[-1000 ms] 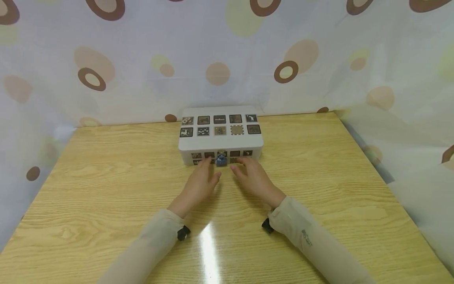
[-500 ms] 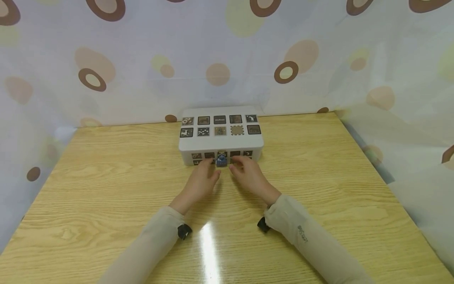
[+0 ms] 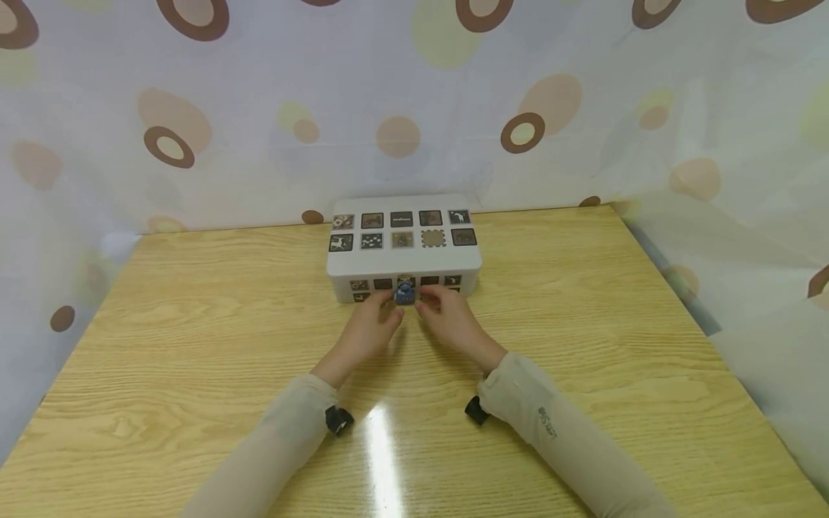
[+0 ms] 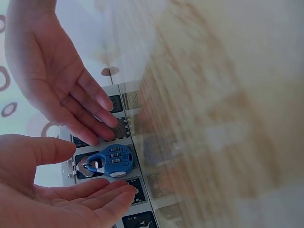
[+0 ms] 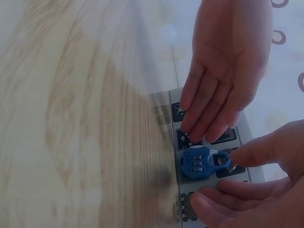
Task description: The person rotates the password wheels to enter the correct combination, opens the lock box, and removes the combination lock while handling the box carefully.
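A blue combination padlock [image 3: 405, 293] with three number dials hangs from the metal clasp on the front of a white box [image 3: 401, 259] printed with dark picture squares. My left hand [image 3: 367, 327] is just left of the padlock, fingers loosely extended near the box front. On the other side, my right hand [image 3: 456, 324] mirrors it, palm facing inward. In the left wrist view, the padlock [image 4: 114, 160] sits between both hands, with no fingers curled round it. My right thumb [image 5: 256, 149] overlaps the shackle in the right wrist view; whether it touches, I cannot tell.
The box stands at the back of a wood-grain table [image 3: 214, 324], close to a white curtain [image 3: 259, 93] with brown and beige circles. More of this cloth hangs at both sides. Each wrist wears a black device [image 3: 478, 410].
My right hand has moved slightly left, nearer the padlock. My left hand has shifted a little toward it too. The box and padlock stay in place.
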`<act>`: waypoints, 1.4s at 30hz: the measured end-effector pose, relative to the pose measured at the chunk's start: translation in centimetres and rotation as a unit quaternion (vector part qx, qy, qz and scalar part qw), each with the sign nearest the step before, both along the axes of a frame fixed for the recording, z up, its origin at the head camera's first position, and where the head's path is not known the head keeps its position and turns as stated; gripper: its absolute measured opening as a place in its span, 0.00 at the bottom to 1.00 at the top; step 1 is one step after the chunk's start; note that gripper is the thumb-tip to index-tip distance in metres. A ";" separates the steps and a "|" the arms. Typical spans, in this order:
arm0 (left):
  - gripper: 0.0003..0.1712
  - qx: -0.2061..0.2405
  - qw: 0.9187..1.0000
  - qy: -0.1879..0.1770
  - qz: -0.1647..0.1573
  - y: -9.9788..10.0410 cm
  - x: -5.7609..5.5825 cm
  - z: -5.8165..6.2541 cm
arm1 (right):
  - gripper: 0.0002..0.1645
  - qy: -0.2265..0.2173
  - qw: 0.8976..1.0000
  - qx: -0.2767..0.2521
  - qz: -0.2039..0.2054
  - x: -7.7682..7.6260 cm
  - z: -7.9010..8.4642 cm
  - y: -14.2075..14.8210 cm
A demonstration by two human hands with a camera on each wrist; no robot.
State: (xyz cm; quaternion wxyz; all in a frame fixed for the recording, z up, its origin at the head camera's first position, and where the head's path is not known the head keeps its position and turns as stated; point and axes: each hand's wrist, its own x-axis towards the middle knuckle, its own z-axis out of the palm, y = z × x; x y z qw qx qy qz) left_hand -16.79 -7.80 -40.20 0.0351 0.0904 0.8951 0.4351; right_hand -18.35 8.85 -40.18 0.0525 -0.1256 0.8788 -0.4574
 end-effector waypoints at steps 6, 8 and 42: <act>0.26 0.008 1.000 -0.022 0.001 0.1 -0.2 -0.1 | 0.22 -0.017 1.000 -0.002 0.003 -0.1 0.1 -0.1; 0.26 0.009 1.000 -0.024 -0.001 0.1 -0.3 -0.1 | 0.22 -0.021 1.000 -0.001 0.005 -0.2 0.1 -0.2; 0.22 0.046 0.998 -0.050 0.012 0.0 -0.6 -0.5 | 0.21 -0.047 0.999 -0.015 0.007 -0.6 -0.2 -0.5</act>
